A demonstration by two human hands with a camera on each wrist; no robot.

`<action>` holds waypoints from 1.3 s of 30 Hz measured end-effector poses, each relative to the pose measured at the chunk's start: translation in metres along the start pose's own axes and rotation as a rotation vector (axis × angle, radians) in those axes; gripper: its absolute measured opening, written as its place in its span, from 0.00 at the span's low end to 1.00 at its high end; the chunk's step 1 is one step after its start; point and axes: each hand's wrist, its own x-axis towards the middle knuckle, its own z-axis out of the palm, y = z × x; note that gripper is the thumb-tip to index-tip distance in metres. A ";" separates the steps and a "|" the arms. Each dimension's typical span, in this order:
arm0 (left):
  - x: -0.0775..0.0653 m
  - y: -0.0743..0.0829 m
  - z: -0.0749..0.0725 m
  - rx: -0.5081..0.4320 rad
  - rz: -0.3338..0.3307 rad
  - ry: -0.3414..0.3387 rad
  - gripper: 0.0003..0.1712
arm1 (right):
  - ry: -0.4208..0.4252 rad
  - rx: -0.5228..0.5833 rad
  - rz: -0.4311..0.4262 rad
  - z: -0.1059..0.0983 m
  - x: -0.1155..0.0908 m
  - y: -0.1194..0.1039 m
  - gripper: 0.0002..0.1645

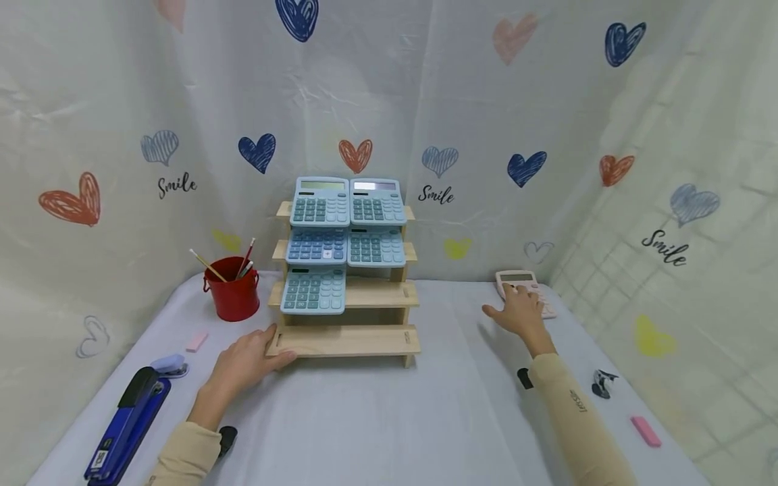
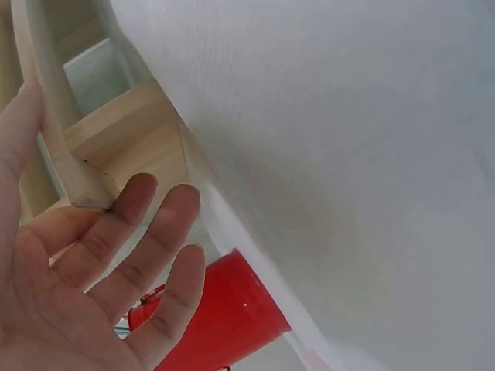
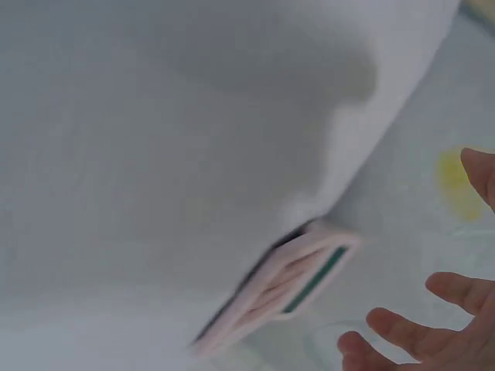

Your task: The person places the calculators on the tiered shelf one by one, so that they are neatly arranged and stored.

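A tiered wooden stand (image 1: pixel 358 342) bears several light blue calculators (image 1: pixel 313 291) on its upper steps; its lowest step is bare wood. My left hand (image 1: pixel 246 358) holds the left end of that lowest step. The left wrist view shows the thumb on the wood and a finger behind the step's corner (image 2: pixel 93 192), the other fingers spread loosely. Far to the right, my right hand (image 1: pixel 519 312) reaches over a pink calculator (image 1: pixel 547 305), fingers spread. In the right wrist view, the calculator (image 3: pixel 271 286) lies below and left of the fingers, apart from them.
A red bucket (image 1: pixel 236 300) with pencils stands left of the stand. A pink eraser (image 1: pixel 196 341), a small light blue stapler (image 1: pixel 170 365) and a large blue stapler (image 1: pixel 129 425) lie at left. A small black-and-silver item (image 1: pixel 603 383) and a pink eraser (image 1: pixel 645 430) lie at right.
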 end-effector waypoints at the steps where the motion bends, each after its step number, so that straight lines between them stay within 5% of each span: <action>1: 0.000 0.000 0.001 -0.002 -0.002 -0.004 0.55 | -0.041 -0.008 0.040 0.000 0.002 0.011 0.53; 7: -0.002 0.002 0.009 0.002 -0.009 -0.033 0.56 | -0.250 0.011 0.214 0.003 0.006 0.063 0.60; 11: -0.001 0.004 0.012 0.014 -0.002 -0.025 0.54 | -0.293 0.055 0.282 0.002 0.005 0.082 0.62; 23: 0.000 0.008 0.017 -0.011 0.005 -0.013 0.55 | -0.356 0.153 0.427 -0.015 -0.003 0.086 0.63; 39: 0.000 0.002 0.000 -0.002 -0.023 0.000 0.55 | -0.325 0.056 0.232 -0.005 0.016 0.052 0.65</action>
